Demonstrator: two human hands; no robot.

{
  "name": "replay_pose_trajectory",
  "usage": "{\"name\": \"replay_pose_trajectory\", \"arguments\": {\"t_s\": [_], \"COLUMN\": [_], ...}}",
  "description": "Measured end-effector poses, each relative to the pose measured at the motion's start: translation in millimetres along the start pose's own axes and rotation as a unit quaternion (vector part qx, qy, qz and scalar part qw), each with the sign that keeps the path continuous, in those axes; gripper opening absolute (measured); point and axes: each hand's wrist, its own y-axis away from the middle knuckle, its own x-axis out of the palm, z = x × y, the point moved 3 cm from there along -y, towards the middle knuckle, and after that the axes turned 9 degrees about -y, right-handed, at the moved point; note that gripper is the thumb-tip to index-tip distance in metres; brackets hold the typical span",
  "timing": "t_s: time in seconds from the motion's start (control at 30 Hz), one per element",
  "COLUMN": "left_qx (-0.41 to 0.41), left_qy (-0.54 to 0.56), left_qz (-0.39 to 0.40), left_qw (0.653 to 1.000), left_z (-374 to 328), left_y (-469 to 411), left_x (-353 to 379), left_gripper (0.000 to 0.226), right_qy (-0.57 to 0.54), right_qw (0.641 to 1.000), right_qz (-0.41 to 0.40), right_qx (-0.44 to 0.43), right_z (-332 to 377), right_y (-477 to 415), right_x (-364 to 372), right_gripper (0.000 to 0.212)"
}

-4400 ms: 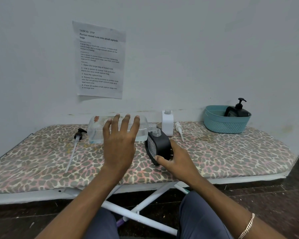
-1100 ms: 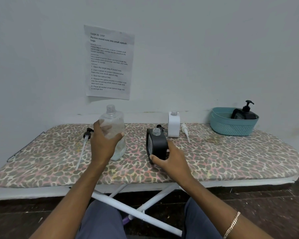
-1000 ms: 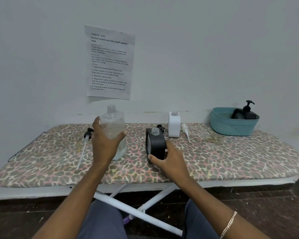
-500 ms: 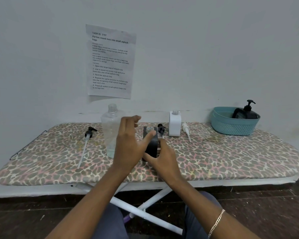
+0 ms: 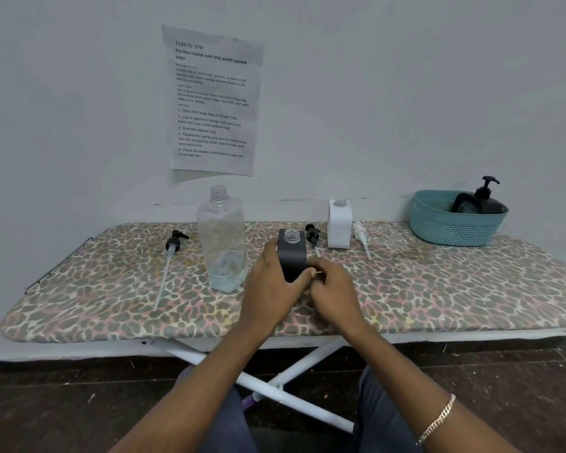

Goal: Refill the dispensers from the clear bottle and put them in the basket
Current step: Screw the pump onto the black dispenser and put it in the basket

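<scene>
- Fingers (image 5: 270, 254) of the left hand (image 5: 268, 289) are wrapped round the left side of the black dispenser (image 5: 293, 256), with the thumb across its near face, so this hand grips it.
- Fingers (image 5: 321, 265) of the right hand (image 5: 335, 291) are curled at the dispenser's lower right corner and touch the left thumb. Whether they clamp the dispenser I cannot tell.
- That dispenser stands upright in the middle of the ironing board (image 5: 438, 289). Its neck is open and points straight up.
- Its likely cap, the black pump (image 5: 312, 234), lies flat just to the far right of the dispenser. The pump's head is at the far end and its tube runs toward the near right, passing close beside the right hand.
- My guess is that the right hand is better placed to fetch it. The tube would have to swing from lying flat to pointing down before it could enter the neck.
- Left of both hands stands the clear bottle (image 5: 223, 243), upright and uncapped, with a little liquid in the bottom. It is just beside the left hand.
- Far to the right sits the basket (image 5: 451, 228), well apart from the hands, so reaching it would fall to the right hand.
</scene>
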Motion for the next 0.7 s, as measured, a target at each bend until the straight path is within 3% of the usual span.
{"name": "replay_pose_trajectory", "arguments": {"t_s": [0.2, 0.37, 0.43, 0.57, 0.67, 0.7], "left_qx": [-0.005, -0.011, -0.013, -0.008, -0.008, -0.008], "left_qy": [0.020, 0.020, 0.015, 0.002, -0.010, -0.017], "left_qz": [0.014, 0.009, 0.001, -0.009, -0.019, -0.022], "left_qw": [1.000, 1.000, 1.000, 1.000, 1.000, 1.000], "left_z": [1.7, 5.7, 6.7, 7.6, 10.3, 11.1], "left_y": [2.4, 1.4, 1.3, 1.4, 1.6, 1.7], "left_x": [-6.4, -8.4, -9.0, -7.4, -5.3, -4.8], "left_gripper": [0.069, 0.067, 0.064, 0.058, 0.052, 0.051], "right_qy": [0.025, 0.149, 0.237, 0.396, 0.483, 0.502], "right_qw": [0.997, 0.985, 0.969, 0.916, 0.868, 0.856], "right_qz": [-0.069, -0.052, -0.028, 0.056, 0.111, 0.124], "right_qx": [-0.027, -0.064, -0.059, -0.022, -0.008, -0.003], "right_z": [18.1, 53.6, 61.7, 63.4, 49.9, 42.7], "right_y": [-45.2, -113.4, -142.3, -184.1, -201.0, -205.5], "right_x": [-10.8, -11.1, -5.7, 10.5, 26.2, 30.8], "right_gripper": [0.032, 0.025, 0.010, 0.033, 0.016, 0.020]}}
